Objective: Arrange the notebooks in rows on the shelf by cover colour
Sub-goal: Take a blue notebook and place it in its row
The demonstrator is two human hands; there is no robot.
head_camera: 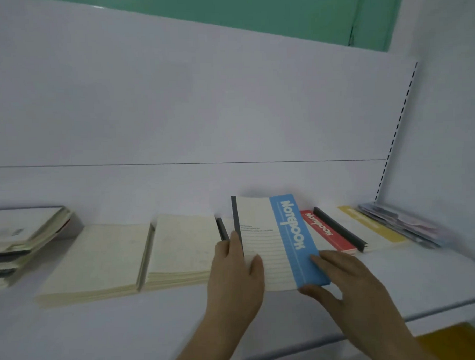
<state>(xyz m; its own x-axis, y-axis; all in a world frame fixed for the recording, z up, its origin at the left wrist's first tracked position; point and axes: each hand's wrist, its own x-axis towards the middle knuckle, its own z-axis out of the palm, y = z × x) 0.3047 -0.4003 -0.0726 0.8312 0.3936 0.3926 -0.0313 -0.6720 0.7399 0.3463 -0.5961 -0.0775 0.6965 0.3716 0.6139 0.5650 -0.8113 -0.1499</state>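
Observation:
A cream notebook with a blue band (276, 240) lies tilted on the white shelf (128, 331), its far end raised. My left hand (234, 268) grips its dark-spined left edge, thumb on the cover. My right hand (339, 278) pinches its near right corner, fingers on the blue band and thumb at the front edge. Behind it to the right lie a red-banded notebook (327, 234) and a yellow-banded notebook (372, 225). Two plain cream notebook stacks (99, 260) (179, 249) lie to the left.
A pile of mixed notebooks (20, 241) sits at the far left of the shelf. A fanned pile of pale patterned notebooks (402, 225) lies at the far right by the slotted upright (398, 125). Something yellow (457, 341) shows below the shelf's front edge.

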